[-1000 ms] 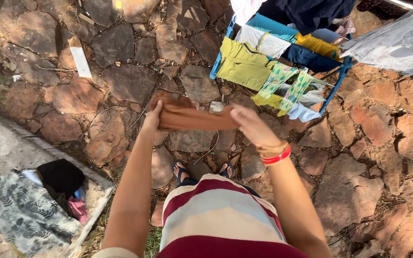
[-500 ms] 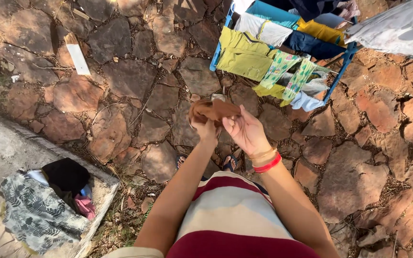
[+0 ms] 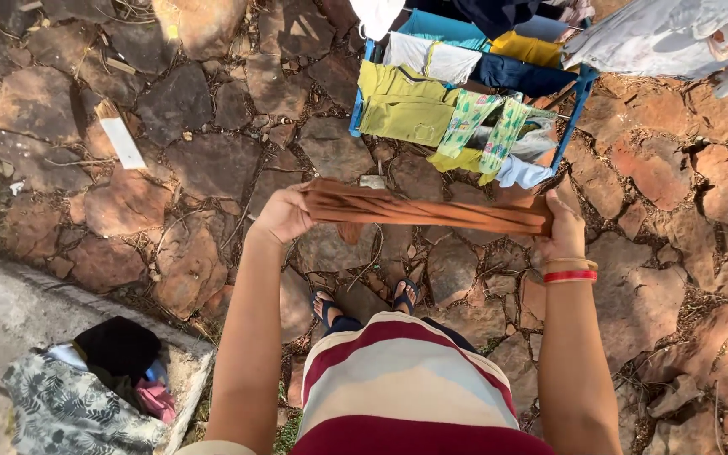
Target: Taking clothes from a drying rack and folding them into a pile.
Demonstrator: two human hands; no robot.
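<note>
cloth stretched left to right between both hands, left hand at its left end, right hand at its right end. drying rack far of the cloth, garments draped over its rails. person's feet on stone paving, near of the cloth. pile of clothes near left, on a concrete ledge. flat strip of board far left on the paving.
</note>
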